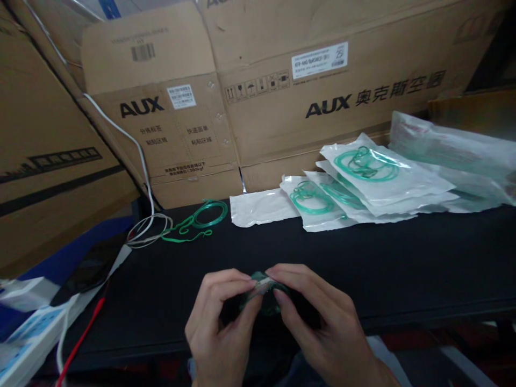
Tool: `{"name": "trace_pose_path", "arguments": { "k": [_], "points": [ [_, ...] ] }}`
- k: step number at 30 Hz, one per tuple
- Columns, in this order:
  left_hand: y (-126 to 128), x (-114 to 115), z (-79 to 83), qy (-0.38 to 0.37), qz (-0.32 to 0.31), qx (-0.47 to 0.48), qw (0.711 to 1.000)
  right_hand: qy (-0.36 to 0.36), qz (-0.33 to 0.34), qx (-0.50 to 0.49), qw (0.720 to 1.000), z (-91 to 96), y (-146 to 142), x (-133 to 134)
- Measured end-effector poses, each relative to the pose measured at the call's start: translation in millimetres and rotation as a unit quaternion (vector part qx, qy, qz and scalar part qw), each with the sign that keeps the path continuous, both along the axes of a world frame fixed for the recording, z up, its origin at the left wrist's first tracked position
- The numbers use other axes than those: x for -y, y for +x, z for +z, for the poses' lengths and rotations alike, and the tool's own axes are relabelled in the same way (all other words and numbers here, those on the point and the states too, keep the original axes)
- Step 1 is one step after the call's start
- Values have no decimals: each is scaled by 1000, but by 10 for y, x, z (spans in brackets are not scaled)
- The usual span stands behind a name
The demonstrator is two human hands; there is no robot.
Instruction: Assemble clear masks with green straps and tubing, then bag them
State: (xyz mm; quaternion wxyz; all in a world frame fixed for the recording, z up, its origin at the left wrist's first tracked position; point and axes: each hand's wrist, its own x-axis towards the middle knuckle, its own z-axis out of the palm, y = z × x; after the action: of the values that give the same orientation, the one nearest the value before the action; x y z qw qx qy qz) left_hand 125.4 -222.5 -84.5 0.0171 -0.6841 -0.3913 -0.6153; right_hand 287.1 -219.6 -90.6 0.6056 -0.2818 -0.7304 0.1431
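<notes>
Close to the table's front edge, a small coil of green tubing [271, 306] is held between both hands, with a whitish strip or wrap across its top. My left hand [226, 317] pinches it from the left between thumb and fingers. From the right, my right hand [318, 317] grips the same coil, its thumb and index finger near the whitish part. The fingers cover much of the coil, so its ends cannot be made out. Farther back on the left lies another loose coil of green tubing [210, 215] with a green strap [187, 239] beside it.
White packets with green tubing [366, 166] are piled at the back right, beside a clear plastic bag [455, 145]. A flat white packet [262, 208] lies left of them. Cardboard boxes [274, 129] wall the back. A power strip [32, 333] and cables occupy the left.
</notes>
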Motion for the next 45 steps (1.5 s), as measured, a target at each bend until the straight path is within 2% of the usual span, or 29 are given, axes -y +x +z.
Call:
{"name": "trace_pose_path", "arguments": {
  "k": [11,17,23,30,34,38,45],
  "points": [
    [13,1,-14,-31,16,-1,999,66,-96,23,993,-37,-71,44],
    [-15,21,-22,-12,14,-28,999,86,-118,48,988,-93,-83,40],
    [-2,1,-5,-30,-1,-13,999,102,-126,62,985,-132,-74,18],
    [-14,-13,-48,-84,-2,29,996,103,-132,27,986,-68,-76,40],
    [-16,-7,-17,-54,-18,-12,998,102,-125,15,987,-40,-57,62],
    [0,-2,12,-34,-30,-13,999,96,-122,10,988,-50,-43,84],
    [-21,-7,-53,-25,-20,1,999,66,-128,-11,990,-66,-50,100]
  ]
}}
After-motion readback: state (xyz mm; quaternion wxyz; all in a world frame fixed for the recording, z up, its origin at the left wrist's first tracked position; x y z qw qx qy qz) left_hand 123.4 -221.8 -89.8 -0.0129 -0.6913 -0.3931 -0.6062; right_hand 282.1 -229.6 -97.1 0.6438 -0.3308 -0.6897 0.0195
